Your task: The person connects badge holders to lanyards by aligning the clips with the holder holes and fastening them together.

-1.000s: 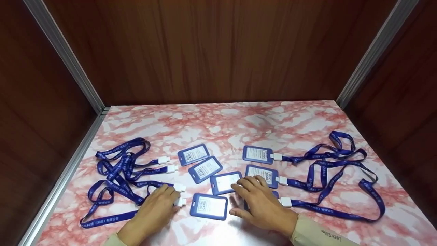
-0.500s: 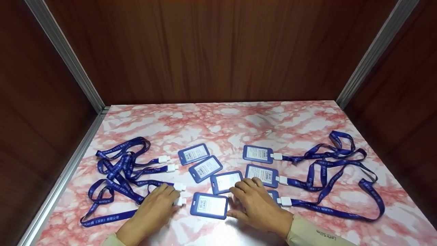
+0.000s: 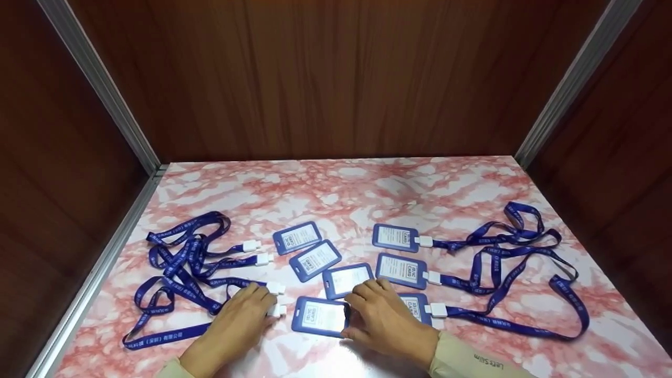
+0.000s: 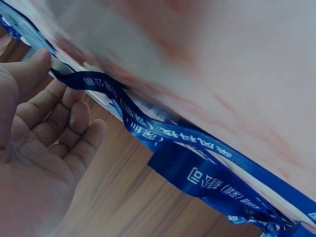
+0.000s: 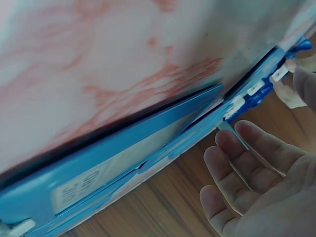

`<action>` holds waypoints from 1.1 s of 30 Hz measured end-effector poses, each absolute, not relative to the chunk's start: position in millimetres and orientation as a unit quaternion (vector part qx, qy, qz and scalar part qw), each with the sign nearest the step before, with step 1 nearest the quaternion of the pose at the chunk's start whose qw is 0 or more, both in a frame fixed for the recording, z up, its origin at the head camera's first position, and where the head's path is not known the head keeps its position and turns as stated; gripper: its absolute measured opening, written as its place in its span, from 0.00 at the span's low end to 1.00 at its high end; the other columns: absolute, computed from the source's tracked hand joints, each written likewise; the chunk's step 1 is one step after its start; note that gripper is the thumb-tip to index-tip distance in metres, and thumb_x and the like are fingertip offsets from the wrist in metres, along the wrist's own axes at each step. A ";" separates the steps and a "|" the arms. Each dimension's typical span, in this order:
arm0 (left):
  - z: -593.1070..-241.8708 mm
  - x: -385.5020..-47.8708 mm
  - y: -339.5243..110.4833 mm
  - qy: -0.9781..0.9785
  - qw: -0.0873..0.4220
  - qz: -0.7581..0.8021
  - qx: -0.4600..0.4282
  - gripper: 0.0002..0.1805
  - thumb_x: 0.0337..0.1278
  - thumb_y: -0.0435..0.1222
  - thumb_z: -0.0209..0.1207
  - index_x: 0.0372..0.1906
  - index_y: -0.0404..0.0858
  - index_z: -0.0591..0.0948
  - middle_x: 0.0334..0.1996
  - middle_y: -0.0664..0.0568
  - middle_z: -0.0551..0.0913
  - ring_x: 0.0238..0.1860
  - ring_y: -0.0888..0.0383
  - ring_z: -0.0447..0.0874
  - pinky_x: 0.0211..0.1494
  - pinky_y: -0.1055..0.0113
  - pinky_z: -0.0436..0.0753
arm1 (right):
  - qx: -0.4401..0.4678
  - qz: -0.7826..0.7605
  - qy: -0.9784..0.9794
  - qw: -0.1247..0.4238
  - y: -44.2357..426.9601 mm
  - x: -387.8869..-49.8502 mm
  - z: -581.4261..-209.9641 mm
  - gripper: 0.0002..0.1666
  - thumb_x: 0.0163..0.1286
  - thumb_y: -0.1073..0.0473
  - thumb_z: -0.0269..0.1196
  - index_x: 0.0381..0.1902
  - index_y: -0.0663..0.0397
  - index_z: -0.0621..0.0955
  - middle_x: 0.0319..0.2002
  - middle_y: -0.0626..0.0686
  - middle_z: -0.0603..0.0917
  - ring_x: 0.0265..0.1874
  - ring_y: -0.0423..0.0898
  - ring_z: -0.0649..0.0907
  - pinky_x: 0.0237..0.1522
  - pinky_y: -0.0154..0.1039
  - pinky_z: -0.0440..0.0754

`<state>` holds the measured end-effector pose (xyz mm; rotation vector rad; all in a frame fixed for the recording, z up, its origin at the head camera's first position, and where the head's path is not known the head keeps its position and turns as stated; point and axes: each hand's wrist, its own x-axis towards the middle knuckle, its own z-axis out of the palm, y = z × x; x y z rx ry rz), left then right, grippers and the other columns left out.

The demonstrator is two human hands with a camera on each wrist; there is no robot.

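On the left of the head view, my left hand (image 3: 243, 317) pinches the end of the nearest blue lanyard (image 3: 168, 338) by its white clip (image 3: 276, 311). The left wrist view shows the thumb at that lanyard's end (image 4: 89, 79), with the other fingers loosely bent. My right hand (image 3: 386, 320) is low at the centre, its fingertips at the right edge of the nearest blue card holder (image 3: 320, 316), which lies flat. Its fingers look fairly straight in the right wrist view. Whether they grip the edge is hidden. A second card holder (image 3: 346, 281) lies just beyond.
Several lanyards (image 3: 184, 262) lie tangled at left, with white clips (image 3: 262, 259) pointing inward. Two more loose card holders (image 3: 315, 261) overlap farther back. At right, three card holders (image 3: 395, 237) are joined to lanyards (image 3: 493, 262). Wooden panels (image 3: 336, 79) surround the marbled table (image 3: 336, 178).
My right hand has moved left and slightly nearer, off the lowest right-hand card holder and onto the edge of the nearest loose one. My left hand has stayed at the clip.
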<state>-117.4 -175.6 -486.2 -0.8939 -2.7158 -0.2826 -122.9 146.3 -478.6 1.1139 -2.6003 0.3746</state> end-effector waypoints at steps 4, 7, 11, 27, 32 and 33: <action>-486.9 -117.7 -175.0 -0.933 0.144 -0.095 -0.315 0.13 0.52 0.39 0.73 0.39 0.42 0.82 0.36 0.54 0.79 0.43 0.53 0.76 0.53 0.55 0.79 | 0.391 0.122 -0.902 0.140 142.2 -123.0 -479.2 0.32 0.57 0.33 0.74 0.48 0.51 0.84 0.42 0.46 0.83 0.43 0.45 0.78 0.50 0.46 0.74; -486.7 -117.8 -174.6 -0.933 0.142 -0.095 -0.315 0.13 0.52 0.39 0.73 0.39 0.42 0.82 0.37 0.54 0.79 0.43 0.53 0.76 0.53 0.55 0.79 | 0.391 0.110 -0.904 0.132 139.2 -123.0 -479.6 0.33 0.57 0.32 0.73 0.47 0.52 0.84 0.41 0.47 0.83 0.42 0.45 0.78 0.47 0.45 0.73; -485.4 -119.2 -173.2 -0.935 0.137 -0.094 -0.314 0.12 0.52 0.39 0.73 0.39 0.41 0.82 0.37 0.54 0.79 0.44 0.53 0.76 0.54 0.55 0.79 | 0.384 0.087 -0.912 0.115 135.1 -122.6 -479.2 0.34 0.58 0.30 0.72 0.46 0.52 0.84 0.41 0.47 0.83 0.41 0.46 0.78 0.47 0.44 0.72; -484.7 -119.9 -172.4 -0.936 0.125 -0.093 -0.316 0.13 0.53 0.39 0.73 0.40 0.42 0.82 0.38 0.54 0.80 0.46 0.52 0.77 0.58 0.54 0.79 | 0.374 0.052 -0.921 0.095 130.1 -121.6 -481.9 0.35 0.59 0.29 0.71 0.45 0.55 0.83 0.38 0.48 0.80 0.40 0.46 0.76 0.48 0.45 0.72; -486.4 -119.8 -172.7 -0.933 0.133 -0.089 -0.322 0.12 0.52 0.38 0.73 0.39 0.42 0.82 0.37 0.55 0.79 0.44 0.53 0.75 0.55 0.55 0.79 | 0.371 0.047 -0.922 0.098 128.2 -121.5 -482.2 0.35 0.58 0.29 0.71 0.43 0.55 0.83 0.37 0.47 0.79 0.39 0.46 0.76 0.46 0.44 0.72; -486.7 -120.0 -172.7 -0.932 0.135 -0.090 -0.324 0.12 0.52 0.38 0.73 0.39 0.42 0.81 0.37 0.55 0.78 0.44 0.53 0.75 0.54 0.56 0.79 | 0.370 0.047 -0.922 0.100 127.9 -121.6 -482.4 0.35 0.58 0.29 0.71 0.42 0.55 0.83 0.36 0.47 0.79 0.39 0.46 0.76 0.45 0.44 0.72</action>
